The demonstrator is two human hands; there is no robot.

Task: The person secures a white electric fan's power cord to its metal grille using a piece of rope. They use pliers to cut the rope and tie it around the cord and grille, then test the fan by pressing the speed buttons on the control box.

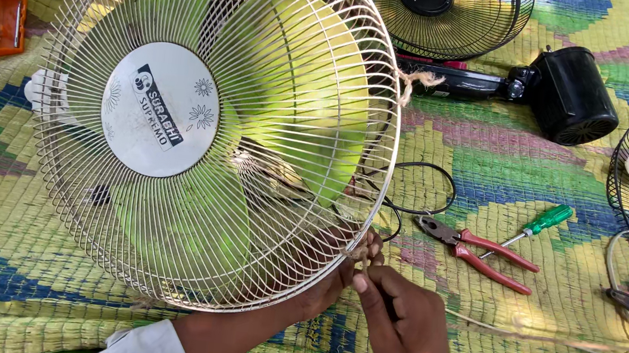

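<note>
- Our right hand pinches a short piece of tan twine between thumb and forefinger, fingers closed on it, at the lower right rim of the fan guard.
- Our left hand reaches in from below, partly hidden behind the guard wires; its fingertips close on the same twine at the rim.
- The fan guard is a large round cage of thin cream-coloured wires that spread out from a white centre disc with small flower marks; yellow-green blades show through it.
- The fan sits in the left and middle of the view on a woven mat of green, yellow and blue, its face tilted up toward us and to the left.
- A second knot of twine sits on the upper right rim.
- Just right of our hands lie red-handled pliers and a green-handled screwdriver, with a black cord beside them.
</note>
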